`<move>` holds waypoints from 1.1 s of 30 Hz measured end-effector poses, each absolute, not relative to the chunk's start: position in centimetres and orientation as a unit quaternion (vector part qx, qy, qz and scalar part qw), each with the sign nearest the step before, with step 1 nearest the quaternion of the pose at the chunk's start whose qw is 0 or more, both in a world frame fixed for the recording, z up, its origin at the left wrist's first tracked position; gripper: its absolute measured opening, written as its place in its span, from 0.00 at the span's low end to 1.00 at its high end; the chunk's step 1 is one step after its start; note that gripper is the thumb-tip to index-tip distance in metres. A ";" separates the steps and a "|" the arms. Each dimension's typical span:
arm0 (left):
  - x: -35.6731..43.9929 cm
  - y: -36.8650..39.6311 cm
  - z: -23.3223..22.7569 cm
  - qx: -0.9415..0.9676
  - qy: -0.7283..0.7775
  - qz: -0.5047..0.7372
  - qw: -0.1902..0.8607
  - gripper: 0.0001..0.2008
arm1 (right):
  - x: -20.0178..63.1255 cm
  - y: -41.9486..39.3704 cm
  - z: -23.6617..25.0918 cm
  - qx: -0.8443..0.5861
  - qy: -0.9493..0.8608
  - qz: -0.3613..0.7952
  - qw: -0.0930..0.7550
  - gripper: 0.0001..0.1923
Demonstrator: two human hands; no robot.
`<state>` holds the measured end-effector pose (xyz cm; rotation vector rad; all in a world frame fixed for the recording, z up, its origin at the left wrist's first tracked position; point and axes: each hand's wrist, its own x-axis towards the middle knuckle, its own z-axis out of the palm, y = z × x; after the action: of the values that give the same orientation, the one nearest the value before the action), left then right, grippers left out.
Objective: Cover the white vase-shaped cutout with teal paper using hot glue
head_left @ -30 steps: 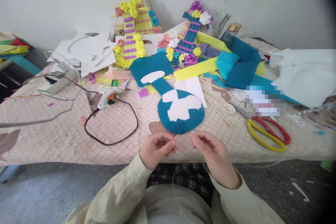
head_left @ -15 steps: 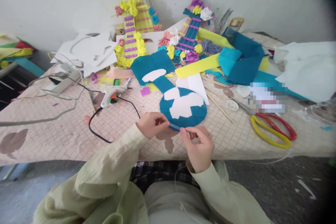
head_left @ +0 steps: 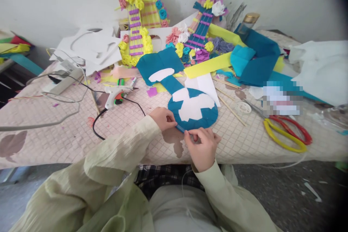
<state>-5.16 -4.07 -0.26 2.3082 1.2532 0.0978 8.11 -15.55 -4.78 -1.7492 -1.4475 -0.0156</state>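
A guitar-like cutout (head_left: 212,116) covered in dark blue paper lies on the table, with white patches of bare board showing on its rounded end. At the near rim of that round end, my left hand (head_left: 164,119) pinches the edge between thumb and fingers. A little to the right, my right hand (head_left: 202,146) pinches the same rim, its fingers curled. Between the two hands runs a short pale strip along the blue edge; I cannot tell what it is. Still spread flat at the far end is loose blue paper (head_left: 160,59).
A white glue gun (head_left: 113,96) with a black cord lies left of the cutout. Scissors (head_left: 285,136) with red and yellow handles, thin sticks (head_left: 231,110) and a clear tape roll (head_left: 243,107) are on the right. Flower-decorated paper guitars (head_left: 135,34) stand behind.
My view has shifted slightly. Both hands remain pinched on the rim, a little closer together, with my right hand moved slightly left along the edge.
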 end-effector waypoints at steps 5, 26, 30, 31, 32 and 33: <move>-4.9 -3.7 -0.2 0.849 0.451 0.033 0.273 0.07 | 8.1 -15.5 -4.7 -0.707 -0.584 -0.001 0.399 0.11; -4.5 -2.5 -0.5 0.843 0.467 0.007 0.267 0.14 | 8.3 -15.3 -4.8 -0.717 -0.576 0.017 0.392 0.10; -4.9 -2.3 -1.1 0.842 0.468 0.017 0.267 0.17 | 8.4 -15.3 -4.7 -0.719 -0.577 0.025 0.388 0.10; -4.9 -2.3 -1.1 0.841 0.470 0.017 0.268 0.17 | 8.5 -15.3 -4.7 -0.720 -0.576 0.027 0.387 0.11; -4.9 -2.3 -1.2 0.840 0.470 0.016 0.271 0.17 | 8.5 -15.3 -4.6 -0.721 -0.575 0.026 0.386 0.11; -4.9 -2.3 -1.2 0.839 0.471 0.015 0.272 0.18 | 8.5 -15.3 -4.6 -0.722 -0.574 0.025 0.384 0.11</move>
<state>-4.88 -2.29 -1.22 2.2599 1.2679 0.0399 8.53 -15.29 -4.61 -1.8404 -1.4637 0.0625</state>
